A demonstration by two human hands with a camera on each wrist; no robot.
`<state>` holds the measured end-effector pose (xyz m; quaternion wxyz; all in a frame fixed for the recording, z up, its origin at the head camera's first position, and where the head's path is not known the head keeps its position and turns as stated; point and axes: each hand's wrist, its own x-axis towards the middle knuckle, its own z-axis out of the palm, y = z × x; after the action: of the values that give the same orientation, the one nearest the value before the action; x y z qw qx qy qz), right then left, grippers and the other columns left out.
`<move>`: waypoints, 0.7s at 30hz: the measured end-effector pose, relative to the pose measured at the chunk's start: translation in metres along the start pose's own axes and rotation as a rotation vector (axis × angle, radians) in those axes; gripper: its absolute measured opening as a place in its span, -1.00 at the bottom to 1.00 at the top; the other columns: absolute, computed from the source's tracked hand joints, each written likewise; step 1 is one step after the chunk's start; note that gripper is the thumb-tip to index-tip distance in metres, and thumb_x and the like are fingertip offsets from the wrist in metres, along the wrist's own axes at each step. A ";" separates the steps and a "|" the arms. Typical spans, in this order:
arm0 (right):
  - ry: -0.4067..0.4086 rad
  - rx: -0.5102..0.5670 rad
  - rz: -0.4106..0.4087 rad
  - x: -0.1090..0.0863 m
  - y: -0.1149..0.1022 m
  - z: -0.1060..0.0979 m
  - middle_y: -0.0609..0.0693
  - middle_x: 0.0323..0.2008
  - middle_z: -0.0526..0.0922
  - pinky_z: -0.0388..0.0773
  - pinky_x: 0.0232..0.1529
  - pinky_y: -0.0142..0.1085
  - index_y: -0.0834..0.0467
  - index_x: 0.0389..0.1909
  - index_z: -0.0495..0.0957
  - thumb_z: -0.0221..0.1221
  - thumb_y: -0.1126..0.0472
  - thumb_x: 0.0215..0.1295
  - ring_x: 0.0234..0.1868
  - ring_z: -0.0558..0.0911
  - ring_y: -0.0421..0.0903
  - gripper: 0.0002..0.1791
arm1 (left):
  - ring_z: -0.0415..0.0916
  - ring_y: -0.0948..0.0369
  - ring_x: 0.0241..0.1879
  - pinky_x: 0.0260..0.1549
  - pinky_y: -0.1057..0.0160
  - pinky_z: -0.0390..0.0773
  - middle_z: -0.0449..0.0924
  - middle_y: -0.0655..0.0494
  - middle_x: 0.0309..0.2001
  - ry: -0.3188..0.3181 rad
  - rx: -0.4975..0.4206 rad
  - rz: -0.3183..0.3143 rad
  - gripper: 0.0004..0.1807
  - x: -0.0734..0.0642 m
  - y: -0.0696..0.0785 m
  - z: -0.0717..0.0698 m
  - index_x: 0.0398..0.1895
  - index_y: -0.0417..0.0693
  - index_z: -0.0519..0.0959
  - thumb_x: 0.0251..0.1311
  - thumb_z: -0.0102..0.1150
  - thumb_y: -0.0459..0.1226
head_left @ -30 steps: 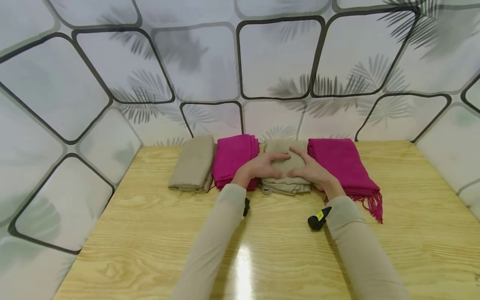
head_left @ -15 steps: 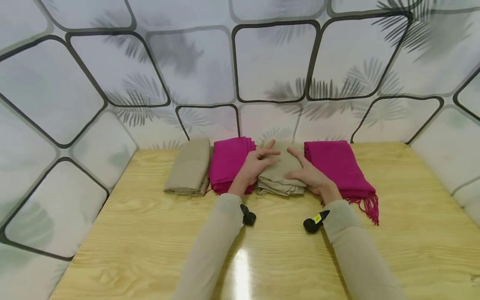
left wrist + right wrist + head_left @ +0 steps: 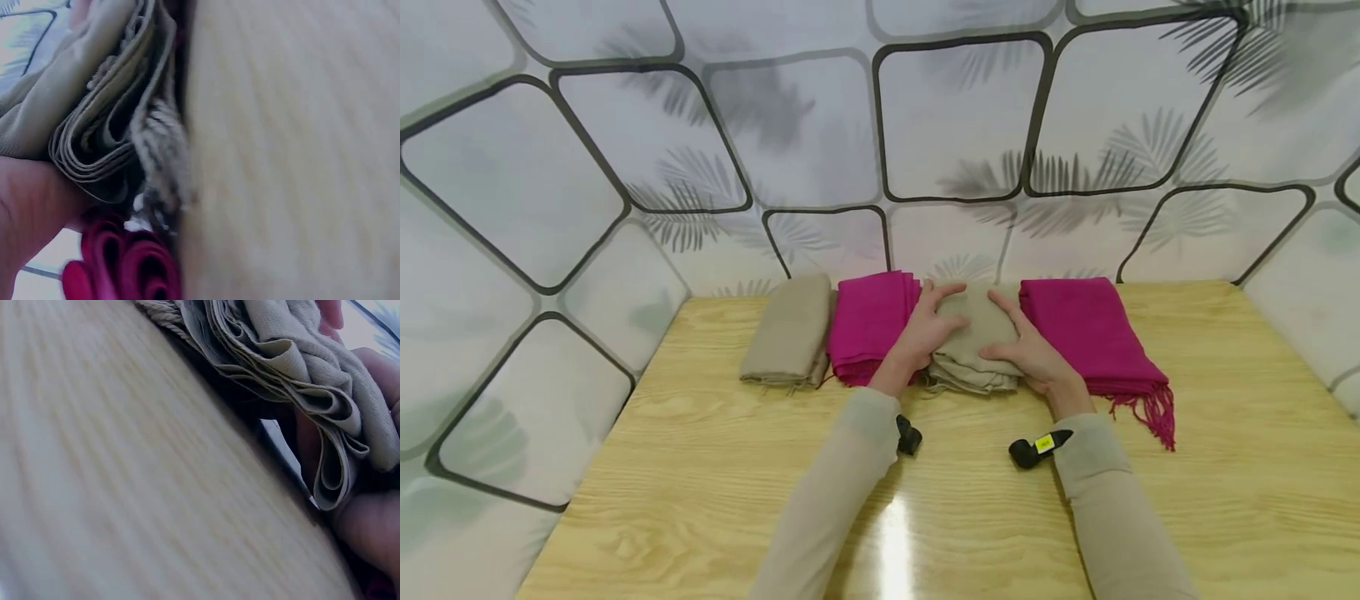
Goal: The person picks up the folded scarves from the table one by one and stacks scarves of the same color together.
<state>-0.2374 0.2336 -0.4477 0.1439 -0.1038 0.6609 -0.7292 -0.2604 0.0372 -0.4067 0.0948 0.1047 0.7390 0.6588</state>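
A folded beige scarf (image 3: pixel 973 333) lies on the table between both hands, its layered, fringed edge toward me. At its left side my left hand (image 3: pixel 921 333) grips it, with thumb and forefinger over the top. My right hand (image 3: pixel 1033 354) holds the opposite side, thumb and forefinger spread on the cloth. In the right wrist view, a finger (image 3: pixel 306 447) reaches under the scarf's folds (image 3: pixel 340 412). The left wrist view has the hand's base (image 3: pixel 31 206) against the stacked folds (image 3: pixel 94 144). The other left fingers are hidden behind the cloth.
Directly left lies a folded magenta scarf (image 3: pixel 872 325), then another beige scarf (image 3: pixel 790 329). A second magenta scarf (image 3: pixel 1086 333) with fringe lies close on the right. The wooden table (image 3: pixel 985 525) meets a patterned fabric wall (image 3: pixel 955 125) behind the row.
My left hand has moved from over the middle beige scarf to its left side. The right hand stays at the right side with only a small shift. The other scarves stay in place.
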 end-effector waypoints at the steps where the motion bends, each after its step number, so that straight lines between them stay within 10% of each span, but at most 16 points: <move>1: -0.002 0.000 -0.011 -0.001 0.000 0.000 0.04 0.34 0.19 0.56 -0.01 -0.34 -0.31 0.58 -0.11 0.22 0.50 0.24 0.14 0.48 -0.11 0.10 | -0.32 0.02 0.57 0.32 0.02 0.31 -0.44 -0.10 0.60 0.002 -0.004 -0.018 -0.44 -0.001 0.002 0.002 0.33 -0.06 0.47 0.21 0.22 -0.41; 5: 0.006 0.024 -0.038 -0.004 0.001 -0.001 0.02 0.28 0.26 0.59 -0.07 -0.34 -0.25 0.59 -0.12 0.21 0.54 0.22 0.06 0.54 -0.14 0.11 | -0.23 -0.03 0.55 0.26 0.03 0.38 -0.42 -0.14 0.59 0.005 0.047 -0.034 -0.43 -0.004 0.006 0.008 0.33 -0.11 0.45 0.19 0.21 -0.39; 10: 0.004 0.080 -0.059 -0.008 -0.001 -0.001 0.00 0.24 0.29 0.60 -0.09 -0.35 -0.20 0.60 -0.13 0.16 0.60 0.22 0.04 0.55 -0.17 0.10 | -0.41 0.03 0.57 0.41 0.01 0.13 -0.40 -0.09 0.60 -0.007 0.169 0.112 -0.36 -0.010 0.001 0.008 0.41 -0.03 0.39 0.20 0.20 -0.38; 16: -0.016 0.186 -0.117 -0.014 -0.013 -0.002 -0.01 0.30 0.21 0.61 -0.10 -0.35 -0.22 0.59 -0.10 0.10 0.62 0.25 0.09 0.50 -0.16 0.07 | -0.33 0.26 0.56 0.34 0.07 0.28 -0.36 0.22 0.61 -0.213 0.335 0.364 -0.44 -0.018 0.008 -0.004 0.42 0.04 0.41 0.34 0.10 -0.37; 21: -0.066 0.201 -0.110 -0.019 -0.020 -0.002 0.01 0.31 0.23 0.66 -0.17 -0.28 -0.28 0.58 -0.11 0.08 0.60 0.28 0.04 0.60 -0.13 0.06 | -0.24 0.33 0.54 0.30 0.15 0.33 -0.26 0.27 0.61 -0.355 0.401 0.394 -0.54 -0.025 0.014 -0.016 0.37 0.04 0.46 0.43 0.09 -0.24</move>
<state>-0.2219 0.2435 -0.4274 0.1349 -0.1488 0.5729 -0.7946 -0.2406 0.0160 -0.3912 0.0702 0.3754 0.7913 0.4774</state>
